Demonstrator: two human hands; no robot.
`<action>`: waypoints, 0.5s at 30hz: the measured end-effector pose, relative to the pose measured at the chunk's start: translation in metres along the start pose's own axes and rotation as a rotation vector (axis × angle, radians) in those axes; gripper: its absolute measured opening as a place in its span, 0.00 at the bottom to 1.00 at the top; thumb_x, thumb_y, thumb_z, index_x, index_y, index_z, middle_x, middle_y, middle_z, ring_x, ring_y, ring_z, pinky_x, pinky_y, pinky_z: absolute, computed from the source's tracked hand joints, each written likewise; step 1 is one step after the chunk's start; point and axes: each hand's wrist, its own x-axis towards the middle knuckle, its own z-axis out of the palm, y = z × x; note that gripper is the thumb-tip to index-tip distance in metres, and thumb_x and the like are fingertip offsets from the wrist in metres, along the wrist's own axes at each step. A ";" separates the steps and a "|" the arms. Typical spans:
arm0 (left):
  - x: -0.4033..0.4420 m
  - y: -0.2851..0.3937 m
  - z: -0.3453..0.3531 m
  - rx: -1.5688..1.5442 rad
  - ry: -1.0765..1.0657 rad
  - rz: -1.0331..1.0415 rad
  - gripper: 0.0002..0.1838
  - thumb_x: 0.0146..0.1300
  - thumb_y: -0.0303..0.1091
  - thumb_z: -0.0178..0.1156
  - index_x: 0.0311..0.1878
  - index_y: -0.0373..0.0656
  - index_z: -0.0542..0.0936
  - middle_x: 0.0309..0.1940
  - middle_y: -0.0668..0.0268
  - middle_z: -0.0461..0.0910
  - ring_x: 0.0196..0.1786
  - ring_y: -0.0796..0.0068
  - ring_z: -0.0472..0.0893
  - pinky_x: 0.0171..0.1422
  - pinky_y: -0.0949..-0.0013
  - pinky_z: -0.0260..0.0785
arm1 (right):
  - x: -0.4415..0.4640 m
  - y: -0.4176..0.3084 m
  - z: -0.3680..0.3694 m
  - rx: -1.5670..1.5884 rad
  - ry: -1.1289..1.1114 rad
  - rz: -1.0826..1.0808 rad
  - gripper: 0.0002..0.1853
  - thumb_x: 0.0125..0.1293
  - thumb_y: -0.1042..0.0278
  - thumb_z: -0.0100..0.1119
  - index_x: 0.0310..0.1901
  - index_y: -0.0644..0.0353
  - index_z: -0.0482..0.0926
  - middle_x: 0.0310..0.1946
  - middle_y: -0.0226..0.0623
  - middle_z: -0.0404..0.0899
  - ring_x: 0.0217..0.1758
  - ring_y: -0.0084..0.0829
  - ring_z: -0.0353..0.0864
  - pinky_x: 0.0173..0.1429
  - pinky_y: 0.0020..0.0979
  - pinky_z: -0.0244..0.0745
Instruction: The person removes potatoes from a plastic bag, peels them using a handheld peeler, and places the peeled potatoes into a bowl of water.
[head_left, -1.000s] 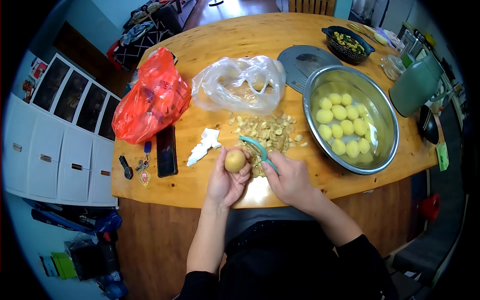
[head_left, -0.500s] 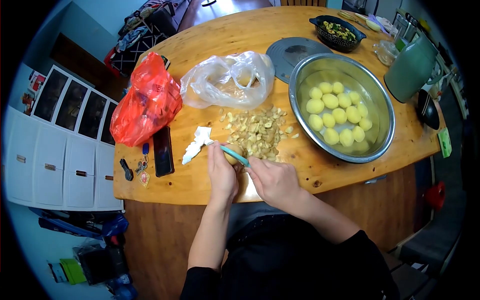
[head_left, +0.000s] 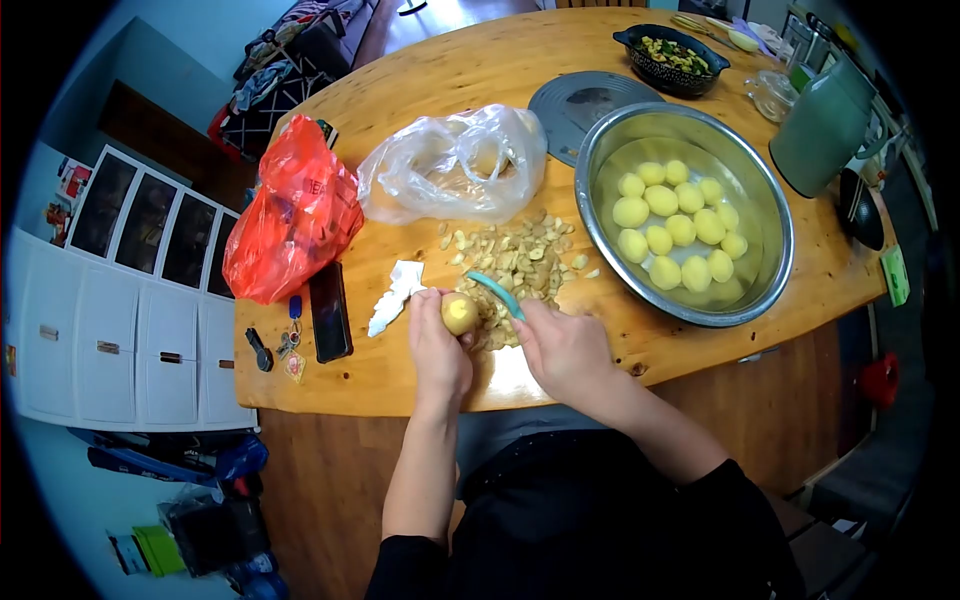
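Observation:
My left hand (head_left: 440, 348) is closed around a potato (head_left: 459, 314), which shows a pale peeled patch on top among tan skin. In my right hand (head_left: 568, 350) is a teal peeler (head_left: 497, 294), its head just right of the potato and apart from it. A heap of potato peelings (head_left: 522, 262) lies on the table beyond both hands. To the right, a large steel basin (head_left: 740, 310) holds several peeled yellow potatoes (head_left: 681, 229) in what looks like water.
On the wooden table (head_left: 440, 385) are a crumpled white tissue (head_left: 398, 295), a phone (head_left: 330, 312), keys (head_left: 293, 345), a red plastic bag (head_left: 292, 215) and a clear plastic bag (head_left: 440, 170). A grey round mat (head_left: 580, 100), a dark dish of food (head_left: 672, 75) and a green jug (head_left: 825, 130) stand farther back.
The peeler has come off the potato and moved up and right with my right hand. The pale patch on the potato is now in sight. The view has shifted slightly.

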 end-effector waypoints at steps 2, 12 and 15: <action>-0.001 -0.002 0.004 -0.020 0.027 -0.003 0.12 0.83 0.42 0.44 0.43 0.49 0.71 0.32 0.70 0.76 0.26 0.81 0.72 0.27 0.77 0.61 | -0.001 -0.008 0.005 0.009 0.027 -0.012 0.08 0.75 0.64 0.57 0.40 0.58 0.72 0.24 0.42 0.81 0.25 0.49 0.83 0.27 0.47 0.76; -0.002 -0.025 0.002 0.128 0.103 0.221 0.11 0.85 0.44 0.43 0.50 0.46 0.67 0.39 0.68 0.73 0.35 0.81 0.73 0.34 0.75 0.68 | -0.001 -0.019 0.020 -0.018 0.046 -0.056 0.07 0.75 0.65 0.58 0.42 0.57 0.73 0.23 0.39 0.81 0.23 0.45 0.84 0.26 0.45 0.78; -0.005 -0.022 0.004 0.093 0.095 0.168 0.12 0.85 0.45 0.43 0.50 0.46 0.67 0.40 0.67 0.73 0.36 0.81 0.73 0.36 0.74 0.68 | 0.004 -0.015 0.020 -0.104 0.036 -0.053 0.06 0.74 0.65 0.56 0.41 0.56 0.74 0.23 0.39 0.81 0.22 0.45 0.84 0.25 0.45 0.78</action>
